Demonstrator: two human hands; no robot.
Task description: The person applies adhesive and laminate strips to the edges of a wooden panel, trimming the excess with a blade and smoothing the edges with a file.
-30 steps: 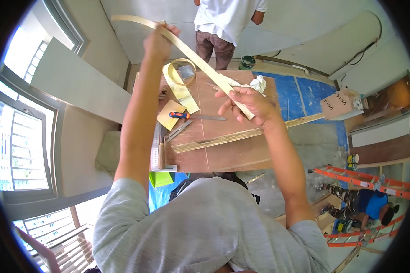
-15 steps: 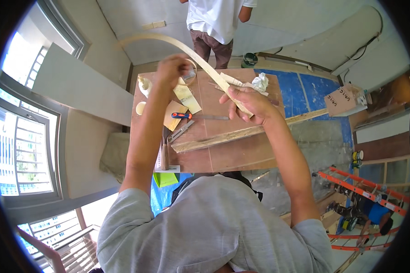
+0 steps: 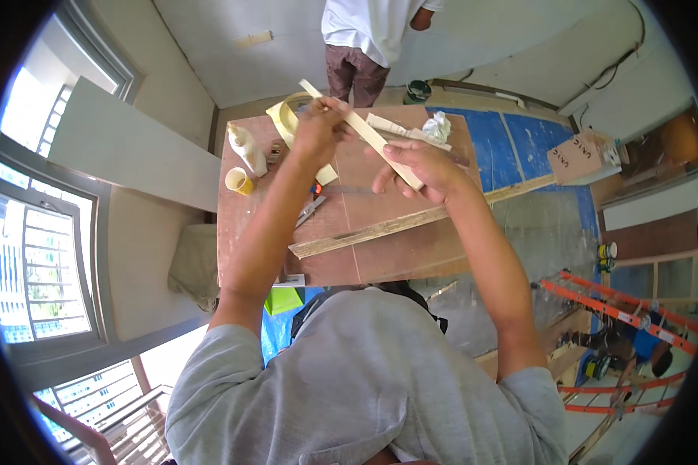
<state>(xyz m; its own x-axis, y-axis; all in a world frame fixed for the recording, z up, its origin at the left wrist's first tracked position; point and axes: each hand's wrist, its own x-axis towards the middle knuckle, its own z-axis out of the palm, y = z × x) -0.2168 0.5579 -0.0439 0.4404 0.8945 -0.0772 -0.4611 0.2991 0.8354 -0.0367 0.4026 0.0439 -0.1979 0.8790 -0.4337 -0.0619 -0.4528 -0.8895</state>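
Note:
A thin, pale wood strip (image 3: 372, 138) slants over the table between my hands. My right hand (image 3: 425, 169) grips its near end, thumb on top and fingers curled beneath. Farther up, my left hand (image 3: 323, 128) closes around the strip, slightly blurred, with the far tip sticking out past it. Just beyond my left hand a yellowish flat piece (image 3: 284, 124) lies beside a curled band. A white squeeze bottle (image 3: 248, 149) and a yellowish cup (image 3: 239, 180) stand left of my left forearm. That forearm partly covers a utility knife (image 3: 310, 211).
A long wooden board (image 3: 388, 231) crosses the brown table (image 3: 248, 252) and reaches past its right edge. Crumpled white paper (image 3: 437, 126) lies at the back right. A person in a white shirt (image 3: 361, 31) stands beyond; another is near the orange ladder (image 3: 597, 298).
My left hand has moved right and closed on the strip, which was a long free-standing arc and now looks straight. The bottle and cup have come into fuller view.

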